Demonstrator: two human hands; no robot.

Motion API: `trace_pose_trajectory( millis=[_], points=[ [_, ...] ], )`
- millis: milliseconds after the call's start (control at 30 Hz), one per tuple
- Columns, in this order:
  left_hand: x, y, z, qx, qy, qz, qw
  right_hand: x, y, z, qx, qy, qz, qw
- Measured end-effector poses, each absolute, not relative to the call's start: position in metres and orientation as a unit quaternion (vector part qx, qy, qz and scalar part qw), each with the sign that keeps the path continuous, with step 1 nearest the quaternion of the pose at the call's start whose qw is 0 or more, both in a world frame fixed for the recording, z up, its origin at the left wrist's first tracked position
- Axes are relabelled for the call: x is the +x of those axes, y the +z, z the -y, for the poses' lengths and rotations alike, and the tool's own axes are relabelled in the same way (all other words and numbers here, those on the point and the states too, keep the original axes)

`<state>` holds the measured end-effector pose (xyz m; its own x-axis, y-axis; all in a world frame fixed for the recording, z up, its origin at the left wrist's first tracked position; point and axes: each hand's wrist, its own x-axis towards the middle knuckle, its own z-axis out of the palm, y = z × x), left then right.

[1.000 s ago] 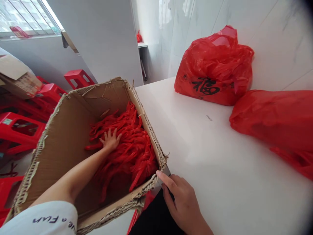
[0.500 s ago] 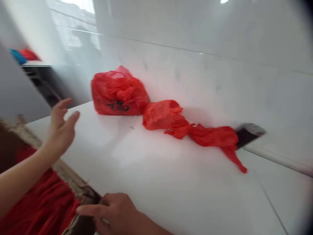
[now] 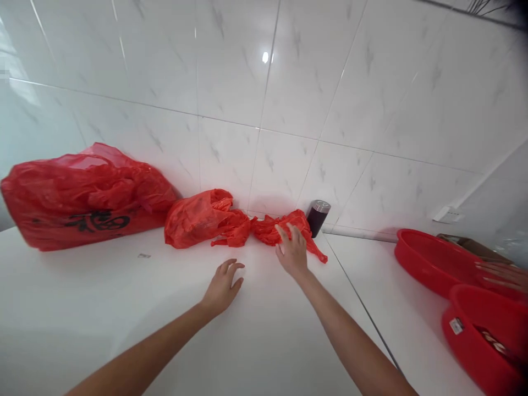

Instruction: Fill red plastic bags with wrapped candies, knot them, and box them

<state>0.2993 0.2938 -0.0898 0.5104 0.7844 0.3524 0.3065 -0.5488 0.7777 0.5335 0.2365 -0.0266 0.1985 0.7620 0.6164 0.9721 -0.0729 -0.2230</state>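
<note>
My right hand (image 3: 293,250) reaches over the small crumpled red plastic bag (image 3: 268,231) by the wall, fingers apart and at most touching it. To the left of it, my left hand (image 3: 223,287) hovers over the white table, fingers curved and parted, with nothing in it. A rounder red plastic bag (image 3: 198,219) lies just beyond my left hand, its gathered end pointing right. Behind the small bag's right end stands a dark bottle with a silver lid (image 3: 317,217), leaning slightly.
A large red bag with black writing (image 3: 99,203) fills the left of the white table (image 3: 231,352). On the right are two red plastic basins (image 3: 421,269), with another person's hand (image 3: 505,275) at one. A white socket (image 3: 449,214) sits on the tiled wall.
The view has swung right, bringing the basins in and taking the box with red cloth out. Both my hands have left the box and are now over the table near the bags.
</note>
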Motion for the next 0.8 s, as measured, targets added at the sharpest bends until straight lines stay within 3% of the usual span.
trace_pose_trajectory(
  millis=[100, 233, 333, 567, 700, 800],
  points=[
    [0.326, -0.103, -0.282, 0.772, 0.379, -0.361, 0.360, 0.574, -0.020, -0.241, -0.749, -0.154, 0.600, 0.234],
    [0.339, -0.107, -0.273, 0.694, 0.426, -0.419, 0.402, 0.568, -0.042, -0.213, -0.732, -0.122, 0.627, 0.237],
    [0.336, -0.100, -0.271, 0.635, 0.450, -0.452, 0.436, 0.544, -0.058, -0.178, -0.705, -0.092, 0.645, 0.279],
    [0.341, -0.064, -0.260, 0.644, 0.430, -0.410, 0.483, 0.511, -0.053, -0.110, -0.644, 0.059, 0.598, 0.473],
    [0.357, -0.069, -0.248, 0.699, 0.317, -0.362, 0.529, 0.508, -0.047, -0.094, -0.595, 0.070, 0.639, 0.482],
    [0.365, -0.080, -0.257, 0.704, 0.299, -0.366, 0.530, 0.519, -0.042, -0.081, -0.598, 0.050, 0.620, 0.505]
  ],
)
